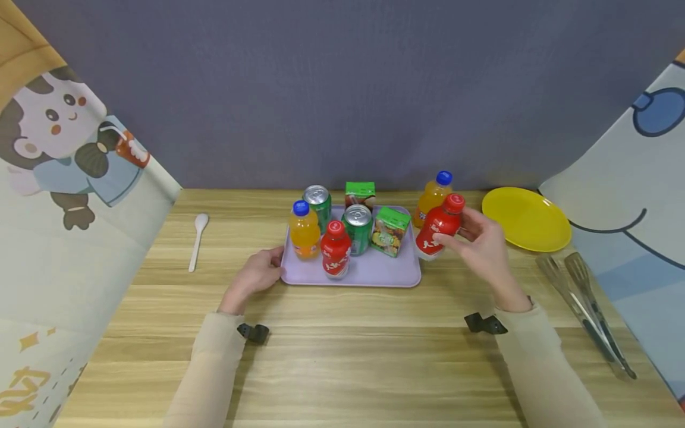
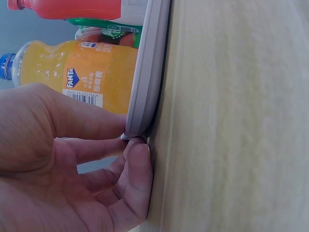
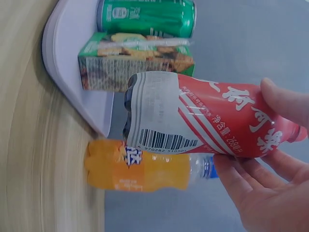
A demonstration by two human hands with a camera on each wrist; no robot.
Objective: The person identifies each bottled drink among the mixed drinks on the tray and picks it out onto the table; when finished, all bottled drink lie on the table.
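Note:
My left hand point(image 1: 257, 273) pinches the left rim of a lilac tray point(image 1: 382, 276); in the left wrist view the thumb is on top of the rim, the other fingers beneath. On the tray stand an orange Fanta bottle point(image 1: 304, 235), a red bottle point(image 1: 336, 252), two green cans, one the nearer can point(image 1: 357, 232), and a green-topped drink carton point(image 1: 390, 232). My right hand point(image 1: 486, 246) grips a second red bottle point(image 3: 217, 116) around its upper part, slightly tilted, by the tray's right edge. Another orange bottle point(image 3: 140, 164) stands behind it.
A second carton point(image 1: 360, 195) is at the tray's back, partly hidden by a can. Right of the tray lie a yellow plate point(image 1: 527, 220) and metal tongs point(image 1: 588, 315). A white spoon point(image 1: 198, 241) lies at far left. A grey wall point(image 1: 342, 95) rises behind the table.

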